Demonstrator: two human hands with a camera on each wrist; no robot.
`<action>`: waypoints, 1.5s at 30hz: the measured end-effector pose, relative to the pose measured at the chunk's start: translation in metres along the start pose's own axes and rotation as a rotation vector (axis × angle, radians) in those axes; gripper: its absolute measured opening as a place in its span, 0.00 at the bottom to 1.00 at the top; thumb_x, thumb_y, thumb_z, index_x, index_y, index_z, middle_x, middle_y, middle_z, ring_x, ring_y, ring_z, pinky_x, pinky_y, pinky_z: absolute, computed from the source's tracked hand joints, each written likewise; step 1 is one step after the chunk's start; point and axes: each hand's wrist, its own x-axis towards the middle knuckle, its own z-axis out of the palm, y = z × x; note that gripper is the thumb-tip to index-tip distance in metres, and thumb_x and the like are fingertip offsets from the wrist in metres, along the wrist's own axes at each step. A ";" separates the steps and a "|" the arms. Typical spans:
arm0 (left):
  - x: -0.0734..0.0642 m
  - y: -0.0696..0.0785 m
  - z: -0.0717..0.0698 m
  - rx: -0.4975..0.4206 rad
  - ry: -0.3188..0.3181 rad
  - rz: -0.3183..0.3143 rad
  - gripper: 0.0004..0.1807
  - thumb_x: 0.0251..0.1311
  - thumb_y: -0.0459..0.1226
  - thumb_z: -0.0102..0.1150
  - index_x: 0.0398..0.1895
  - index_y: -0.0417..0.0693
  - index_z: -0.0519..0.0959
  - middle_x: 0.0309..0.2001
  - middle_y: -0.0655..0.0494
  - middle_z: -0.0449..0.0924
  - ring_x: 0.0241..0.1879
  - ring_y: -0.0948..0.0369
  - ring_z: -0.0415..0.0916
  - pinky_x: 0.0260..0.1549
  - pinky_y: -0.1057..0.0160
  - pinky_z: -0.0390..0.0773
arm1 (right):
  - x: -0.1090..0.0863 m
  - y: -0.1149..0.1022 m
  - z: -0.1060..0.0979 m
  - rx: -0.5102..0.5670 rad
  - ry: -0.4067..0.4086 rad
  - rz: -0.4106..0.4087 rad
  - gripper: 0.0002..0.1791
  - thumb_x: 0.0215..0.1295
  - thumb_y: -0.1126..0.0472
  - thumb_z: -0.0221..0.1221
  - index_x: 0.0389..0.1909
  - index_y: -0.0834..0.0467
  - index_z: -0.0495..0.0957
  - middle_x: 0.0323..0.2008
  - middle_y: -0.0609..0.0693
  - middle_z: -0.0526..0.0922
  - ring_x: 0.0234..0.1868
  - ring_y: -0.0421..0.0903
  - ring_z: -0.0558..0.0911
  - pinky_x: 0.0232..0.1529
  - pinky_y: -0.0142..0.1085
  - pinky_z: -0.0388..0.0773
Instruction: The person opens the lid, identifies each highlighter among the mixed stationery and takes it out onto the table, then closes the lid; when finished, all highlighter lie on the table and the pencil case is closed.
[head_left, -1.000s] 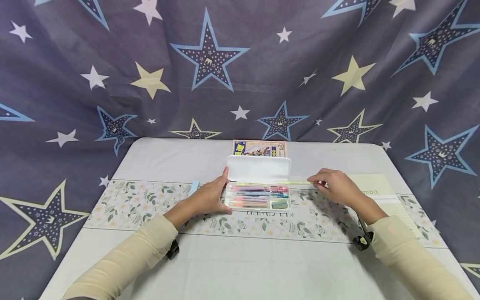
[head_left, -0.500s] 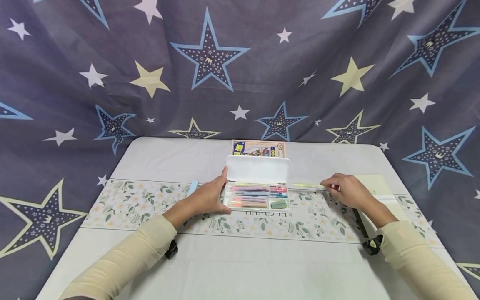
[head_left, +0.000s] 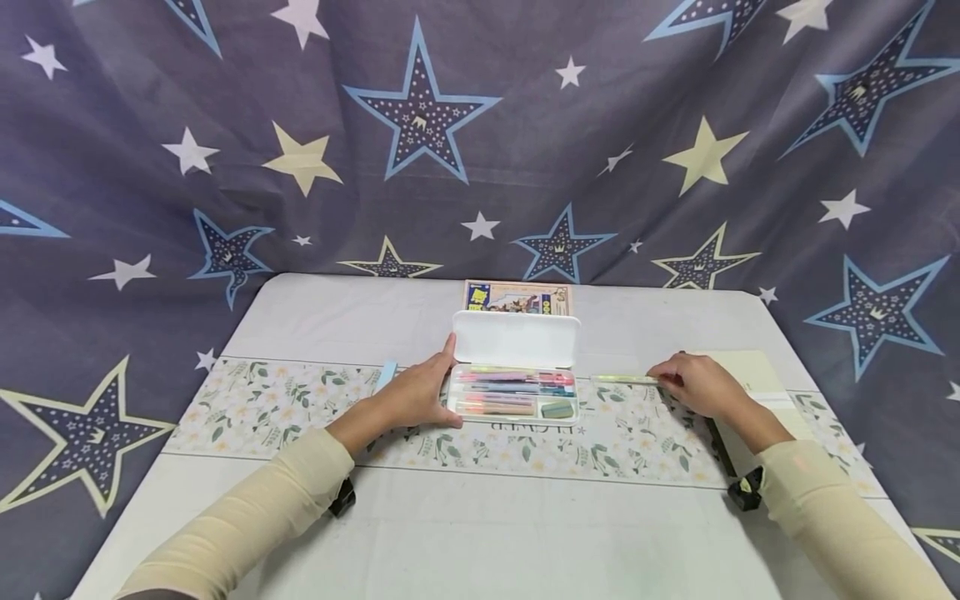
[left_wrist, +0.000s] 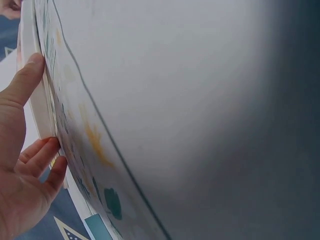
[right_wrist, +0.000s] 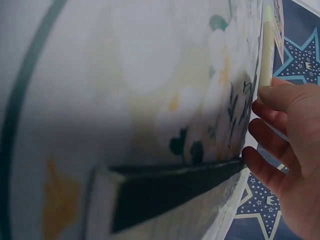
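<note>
A white pencil case (head_left: 517, 421) lies with its lid (head_left: 517, 340) raised, holding several coloured pens and a green block-like piece (head_left: 557, 409). My left hand (head_left: 416, 390) grips the case's left end, thumb at the front edge and fingers at the back corner. To the right of the case, my right hand (head_left: 693, 383) pinches one end of a slim pale-yellow pen (head_left: 622, 379) between thumb and fingers. In the right wrist view the pen (right_wrist: 267, 50) points away from the fingertips, low along the cloth. The left wrist view shows the thumb (left_wrist: 32, 75) against the case wall.
Behind the case lies a printed box or booklet (head_left: 517, 297). A cream notebook (head_left: 753, 375) sits partly under my right forearm. Beside my left hand is a light blue strip (head_left: 387, 374). A star-patterned curtain (head_left: 480, 150) hangs behind the table.
My right hand has moved right and slightly nearer with the yellow pen, drawing it away from the case. My left hand stays on the case.
</note>
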 end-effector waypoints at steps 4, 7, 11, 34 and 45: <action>0.001 0.001 -0.001 -0.002 -0.004 -0.002 0.82 0.42 0.58 0.82 0.82 0.47 0.24 0.73 0.48 0.67 0.70 0.50 0.70 0.68 0.48 0.71 | 0.001 0.000 0.001 -0.008 -0.022 0.008 0.09 0.65 0.66 0.65 0.44 0.56 0.89 0.36 0.51 0.89 0.36 0.50 0.86 0.41 0.49 0.84; 0.001 0.001 -0.001 0.003 -0.004 -0.005 0.82 0.42 0.58 0.81 0.82 0.47 0.24 0.73 0.48 0.67 0.70 0.50 0.70 0.68 0.48 0.71 | 0.002 -0.001 0.000 -0.010 -0.030 0.020 0.09 0.65 0.66 0.66 0.44 0.56 0.89 0.36 0.52 0.89 0.39 0.53 0.87 0.51 0.55 0.82; 0.002 0.000 0.000 0.008 -0.004 -0.007 0.82 0.42 0.59 0.81 0.82 0.48 0.23 0.73 0.48 0.66 0.71 0.49 0.70 0.68 0.48 0.71 | 0.004 -0.003 -0.001 -0.020 -0.045 0.042 0.09 0.65 0.66 0.66 0.43 0.55 0.89 0.35 0.51 0.88 0.39 0.53 0.87 0.50 0.55 0.82; 0.000 -0.002 0.000 0.000 -0.009 0.003 0.82 0.42 0.59 0.81 0.82 0.48 0.23 0.74 0.48 0.66 0.71 0.49 0.69 0.68 0.47 0.71 | 0.018 -0.027 -0.020 -0.002 0.006 -0.028 0.13 0.62 0.68 0.68 0.48 0.59 0.86 0.37 0.51 0.86 0.34 0.47 0.85 0.33 0.41 0.82; 0.000 -0.002 0.000 0.009 -0.012 0.002 0.82 0.42 0.59 0.81 0.82 0.47 0.23 0.74 0.48 0.66 0.72 0.50 0.68 0.68 0.48 0.71 | 0.048 -0.065 -0.015 0.021 0.027 -0.099 0.12 0.63 0.66 0.68 0.48 0.58 0.87 0.34 0.49 0.87 0.32 0.43 0.84 0.32 0.39 0.81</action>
